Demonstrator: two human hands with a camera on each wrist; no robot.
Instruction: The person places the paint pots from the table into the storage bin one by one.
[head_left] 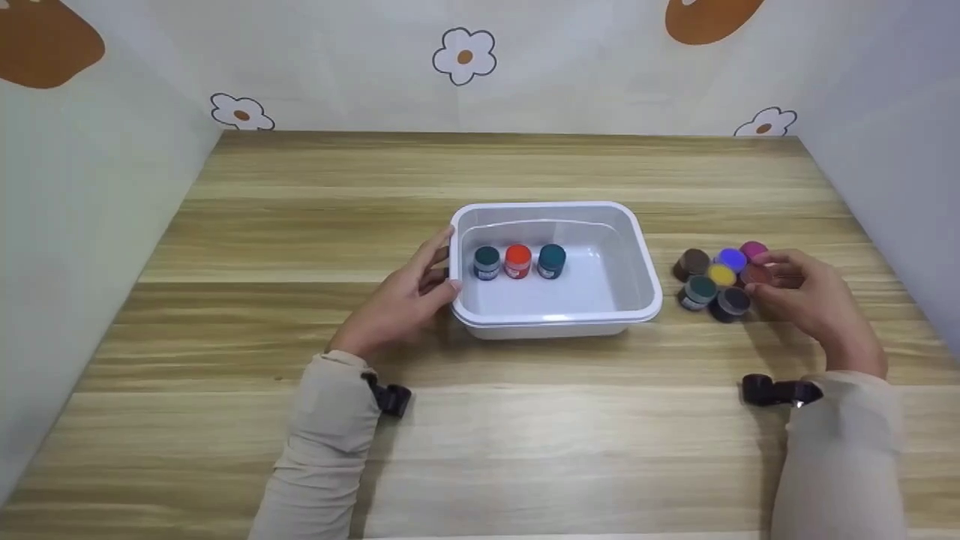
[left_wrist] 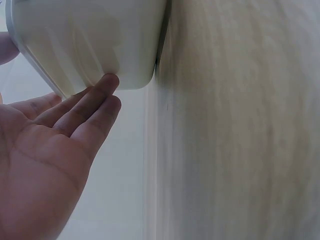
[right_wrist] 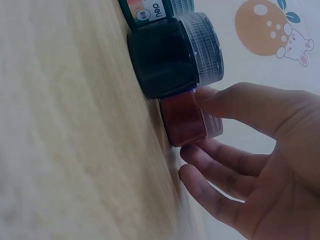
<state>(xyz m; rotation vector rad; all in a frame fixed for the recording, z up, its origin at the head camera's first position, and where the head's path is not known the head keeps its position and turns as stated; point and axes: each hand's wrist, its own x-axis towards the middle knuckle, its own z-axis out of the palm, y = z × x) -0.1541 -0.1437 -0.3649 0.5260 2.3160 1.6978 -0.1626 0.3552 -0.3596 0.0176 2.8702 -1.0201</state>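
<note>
A: How does the dark red paint jar (right_wrist: 182, 117) stand?

B: We see it upright on the table (head_left: 525, 450), at the right side of a group of jars. Its lid points up and its axis is vertical. The white tub (head_left: 555, 319) opens upward, and its long axis runs from left to right.

A: What stands around, and what is in the way?

B: Between our jar and the tub we find a yellow jar (head_left: 722, 276), a green jar (head_left: 697, 292) and a brown jar (head_left: 691, 265). A black jar (head_left: 730, 305) is just beside it, on the near side. Inside the tub, three jars (head_left: 517, 261) make a row.

A: And our fingers?

B: The right hand (head_left: 814, 300) holds the dark red jar narrowly, thumb opposite the fingers. The left hand (head_left: 394, 307) grips the tub's left wall, thumb at the rim, fingers outside.

A: How does our jar look?

B: It is short and round, with a transparent, ribbed lid.
</note>
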